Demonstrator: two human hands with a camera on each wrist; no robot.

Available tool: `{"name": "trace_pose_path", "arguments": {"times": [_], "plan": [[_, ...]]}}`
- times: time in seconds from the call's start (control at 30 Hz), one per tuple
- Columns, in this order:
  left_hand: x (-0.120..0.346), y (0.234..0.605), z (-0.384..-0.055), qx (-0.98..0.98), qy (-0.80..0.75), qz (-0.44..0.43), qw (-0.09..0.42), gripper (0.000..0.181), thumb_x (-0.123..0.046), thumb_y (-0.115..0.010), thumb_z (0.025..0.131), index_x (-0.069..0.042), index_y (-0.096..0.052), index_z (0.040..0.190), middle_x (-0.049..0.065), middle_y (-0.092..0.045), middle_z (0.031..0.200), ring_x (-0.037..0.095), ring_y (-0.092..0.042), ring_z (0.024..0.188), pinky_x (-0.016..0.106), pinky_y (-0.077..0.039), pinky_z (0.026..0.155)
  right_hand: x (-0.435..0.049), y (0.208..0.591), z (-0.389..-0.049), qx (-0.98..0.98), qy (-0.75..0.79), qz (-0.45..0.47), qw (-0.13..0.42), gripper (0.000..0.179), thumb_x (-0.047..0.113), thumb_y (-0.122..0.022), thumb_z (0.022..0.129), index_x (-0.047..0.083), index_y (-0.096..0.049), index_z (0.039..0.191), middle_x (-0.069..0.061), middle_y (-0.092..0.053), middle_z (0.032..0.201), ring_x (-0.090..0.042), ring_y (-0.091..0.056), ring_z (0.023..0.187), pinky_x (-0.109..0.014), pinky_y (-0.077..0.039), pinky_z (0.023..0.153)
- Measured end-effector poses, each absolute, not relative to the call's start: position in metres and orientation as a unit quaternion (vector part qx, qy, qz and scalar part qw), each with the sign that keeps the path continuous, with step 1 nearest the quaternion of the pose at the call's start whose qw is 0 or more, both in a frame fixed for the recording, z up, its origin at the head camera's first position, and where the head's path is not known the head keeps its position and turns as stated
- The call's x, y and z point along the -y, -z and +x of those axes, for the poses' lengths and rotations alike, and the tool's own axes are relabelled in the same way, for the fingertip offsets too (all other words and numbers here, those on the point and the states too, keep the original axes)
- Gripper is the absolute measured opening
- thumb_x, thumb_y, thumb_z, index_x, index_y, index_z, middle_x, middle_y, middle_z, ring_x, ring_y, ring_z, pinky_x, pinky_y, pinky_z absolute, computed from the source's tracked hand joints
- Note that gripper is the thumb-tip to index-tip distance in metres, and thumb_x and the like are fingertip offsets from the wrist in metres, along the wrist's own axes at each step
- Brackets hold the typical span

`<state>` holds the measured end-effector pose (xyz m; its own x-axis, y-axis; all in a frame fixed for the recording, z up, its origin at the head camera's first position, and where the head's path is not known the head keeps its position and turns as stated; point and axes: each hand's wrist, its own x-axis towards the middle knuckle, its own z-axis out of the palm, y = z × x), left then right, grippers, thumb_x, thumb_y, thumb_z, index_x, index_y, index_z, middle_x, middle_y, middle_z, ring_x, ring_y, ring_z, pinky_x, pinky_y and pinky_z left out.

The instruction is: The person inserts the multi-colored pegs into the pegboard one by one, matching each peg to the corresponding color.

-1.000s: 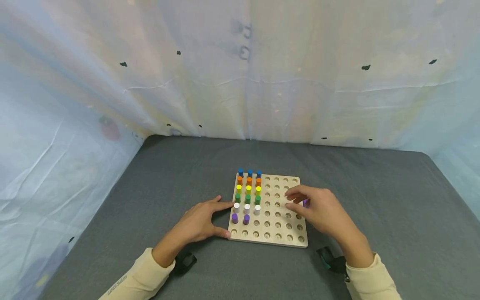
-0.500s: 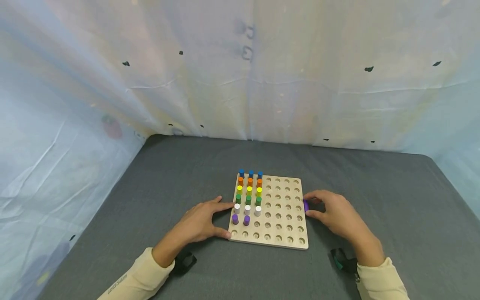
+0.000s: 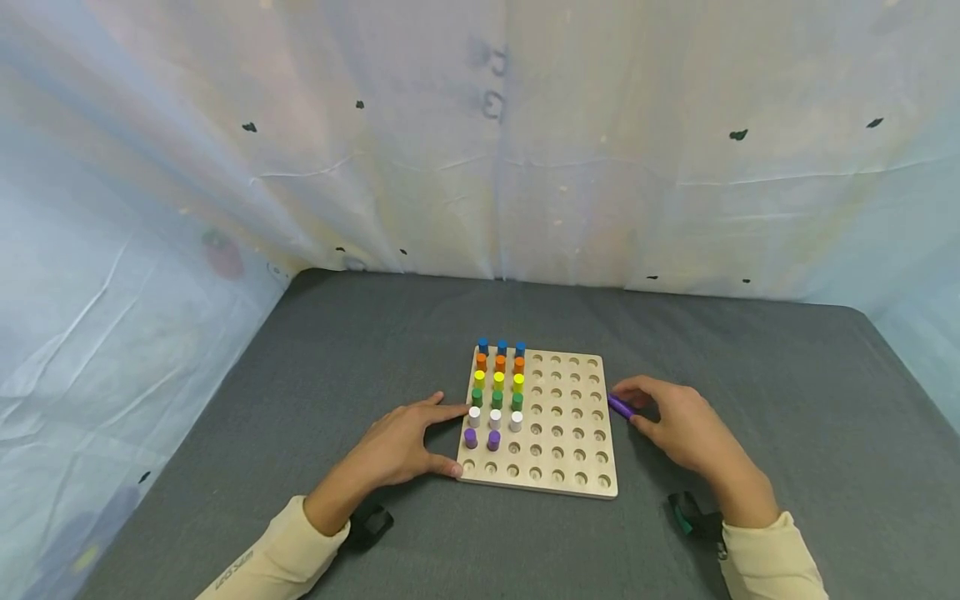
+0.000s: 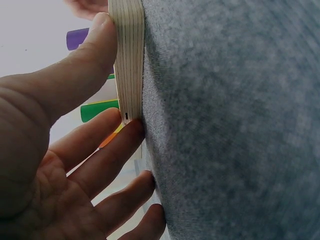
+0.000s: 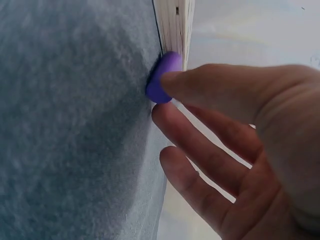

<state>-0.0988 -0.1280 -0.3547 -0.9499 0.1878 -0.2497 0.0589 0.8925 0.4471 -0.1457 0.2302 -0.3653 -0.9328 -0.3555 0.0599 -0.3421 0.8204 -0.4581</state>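
Observation:
A wooden pegboard (image 3: 568, 464) lies flat on the grey cloth, with rows of round holes. Blue, orange, yellow, green and white pegs (image 3: 516, 422) stand upright in its left three columns, three of each colour. Two purple pegs (image 3: 493, 440) stand in the row in front of them. My left hand (image 3: 397, 442) rests against the board's left side, fingers extended, the thumb at the near left corner. Beside the right edge, my right hand (image 3: 686, 427) pinches a loose purple peg (image 3: 621, 407) that lies aslant. The right wrist view shows the thumb on this purple peg (image 5: 167, 65).
Grey cloth (image 3: 390, 333) covers the table around the board. A pale sheet (image 3: 570, 150) with dark spots hangs behind, and another pale sheet (image 3: 112, 292) closes off the left side. Each wrist carries a black camera mount (image 3: 371, 527).
My right hand has moved right from above the board to its right side, and the purple peg there has turned slantwise, its near end shifting right. My left hand has stayed still.

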Motion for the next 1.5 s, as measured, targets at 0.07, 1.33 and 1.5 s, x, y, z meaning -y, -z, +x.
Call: {"name": "trace_pose_path", "arguments": {"times": [0.07,1.33,1.5], "plan": [[0.128,0.354,-0.099,-0.963,-0.22,0.063,0.145,0.082,-0.043,-0.09,0.067,-0.035,-0.056,0.142,0.013,-0.04,0.158,0.043,-0.042,0.141,0.071,-0.035,0.104,-0.232,0.365,-0.146,-0.954,0.236,-0.184,0.016,0.035,0.006,-0.075,0.086,0.016,-0.069,0.119,-0.004,-0.073,0.106,-0.027,-0.068,0.102,-0.054,-0.051,0.087],[0.128,0.355,-0.099,-0.965,-0.213,0.063,0.139,0.084,-0.044,-0.09,0.066,-0.036,-0.056,0.142,0.012,-0.041,0.158,0.044,-0.043,0.14,0.073,-0.035,0.103,-0.229,0.37,-0.146,-0.952,0.235,-0.193,-0.023,0.028,0.01,-0.076,0.087,0.012,-0.072,0.115,-0.006,-0.072,0.106,-0.024,-0.068,0.097,-0.051,-0.052,0.086],[0.128,0.356,-0.098,-0.964,-0.214,0.061,0.144,0.084,-0.044,-0.09,0.066,-0.037,-0.055,0.142,0.012,-0.04,0.158,0.044,-0.043,0.141,0.073,-0.034,0.103,-0.229,0.368,-0.146,-0.948,0.253,-0.193,-0.03,0.026,0.009,-0.073,0.089,0.012,-0.071,0.114,-0.005,-0.071,0.106,-0.023,-0.068,0.095,-0.048,-0.054,0.083]]}}
